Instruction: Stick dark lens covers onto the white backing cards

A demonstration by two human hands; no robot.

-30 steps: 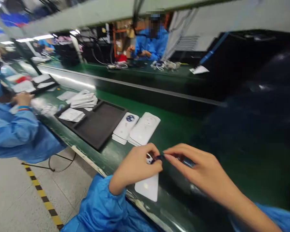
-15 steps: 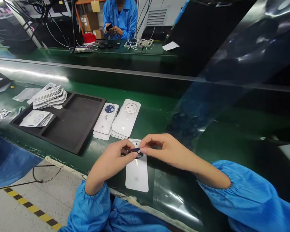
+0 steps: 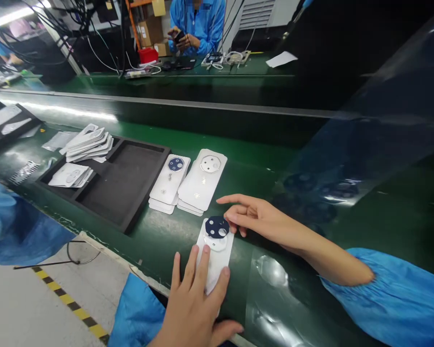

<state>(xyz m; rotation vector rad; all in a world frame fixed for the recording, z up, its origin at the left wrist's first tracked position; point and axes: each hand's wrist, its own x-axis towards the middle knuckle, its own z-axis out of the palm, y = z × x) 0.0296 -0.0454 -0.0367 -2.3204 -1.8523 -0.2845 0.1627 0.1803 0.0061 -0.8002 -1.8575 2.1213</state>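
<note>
Left hand (image 3: 198, 301): fingers spread, nothing grasped; fingertips over lower part of white panel (image 3: 217, 265). Right hand (image 3: 251, 217): index extended, other fingers curled; thumb at right edge of dark blue disc (image 3: 214, 225). Whether disc is pinched: cannot tell. Disc: flat, rounded, several holes, one larger; overlaps upper end of panel, offset from pale ring outline (image 3: 216, 245) beneath. Panel: lies on green bench (image 3: 249, 178), near front edge.

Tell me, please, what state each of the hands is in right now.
Left hand: open, fingers spread over the white panel.
Right hand: partly curled at the dark blue disc; whether it grips cannot be told.
</note>
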